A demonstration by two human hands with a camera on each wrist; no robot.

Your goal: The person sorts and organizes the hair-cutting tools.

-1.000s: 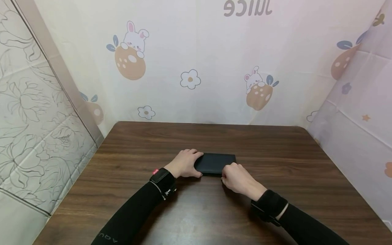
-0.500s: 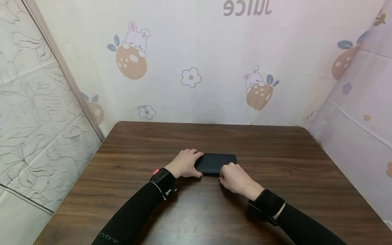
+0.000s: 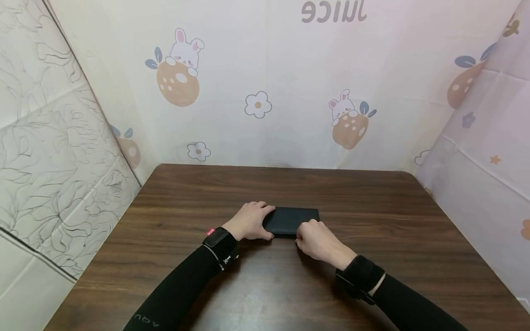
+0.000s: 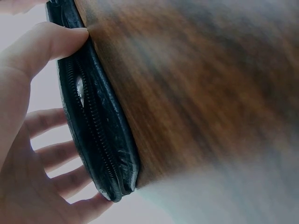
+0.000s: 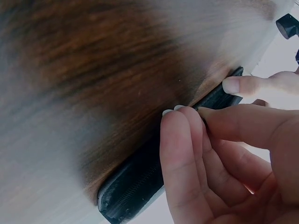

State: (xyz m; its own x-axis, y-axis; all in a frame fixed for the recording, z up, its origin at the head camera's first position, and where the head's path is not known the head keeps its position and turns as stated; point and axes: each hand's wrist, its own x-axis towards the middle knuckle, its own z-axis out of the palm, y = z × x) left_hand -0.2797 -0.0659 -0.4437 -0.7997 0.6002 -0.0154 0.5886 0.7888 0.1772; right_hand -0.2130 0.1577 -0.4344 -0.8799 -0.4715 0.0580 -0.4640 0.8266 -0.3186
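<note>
A black zip wallet (image 3: 291, 219) lies flat near the middle of the table. My left hand (image 3: 249, 221) grips its left end, thumb on the near edge and fingers round the far side. On the near edge, my right hand (image 3: 320, 242) pinches at the zipper with thumb and curled fingers; the pull itself is hidden between them. In the left wrist view the zipper teeth (image 4: 96, 128) run along the side, parted by a narrow gap where something pale shows. Beyond my right fingers, the zipper (image 5: 138, 186) appears closed in the right wrist view.
The brown wood-grain table (image 3: 265, 285) extends round the wallet on all sides. Behind it hangs a pale curtain (image 3: 290, 133) printed with rabbits and fruit. A white flower-patterned panel (image 3: 58, 151) stands along the left edge.
My right hand has shifted slightly left along the wallet's near edge, then stayed put. The left hand and wallet hold still. The flower-patterned panel at left has drifted to the right.
</note>
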